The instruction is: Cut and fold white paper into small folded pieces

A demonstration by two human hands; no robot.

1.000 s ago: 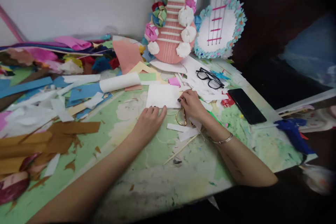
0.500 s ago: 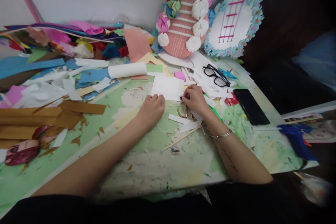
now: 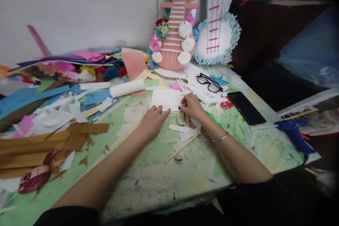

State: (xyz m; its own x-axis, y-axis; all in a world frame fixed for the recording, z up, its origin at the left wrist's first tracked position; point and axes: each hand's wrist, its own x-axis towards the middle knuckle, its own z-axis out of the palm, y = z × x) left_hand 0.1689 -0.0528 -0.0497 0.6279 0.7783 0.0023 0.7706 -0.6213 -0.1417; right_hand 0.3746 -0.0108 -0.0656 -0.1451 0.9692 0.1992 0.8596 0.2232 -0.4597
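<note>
A small white sheet of paper (image 3: 166, 98) lies flat on the table in front of me. My left hand (image 3: 153, 122) rests at its lower left edge, index finger stretched along the paper and the palm down. At the sheet's lower right corner, my right hand (image 3: 192, 106) is pinched closed; a small dark spot shows at its fingertips, too small to make out. Just under that hand lie gold-handled scissors (image 3: 180, 119), their blades hidden. White paper strips (image 3: 182, 129) and a thin wooden stick (image 3: 182, 147) sit nearer to me.
Paper scraps (image 3: 42, 95), brown strips (image 3: 34, 144) and a white roll (image 3: 127, 88) crowd the left. Black glasses (image 3: 209, 82), a phone (image 3: 246, 107) and a blue glue gun (image 3: 295, 136) lie right. Paper-decorated instrument models (image 3: 173, 51) lean at the back.
The camera view has tilted up, showing more of the models and wall. My left hand's fingers have gone from curled to more stretched along the paper's edge. My right hand stays pinched.
</note>
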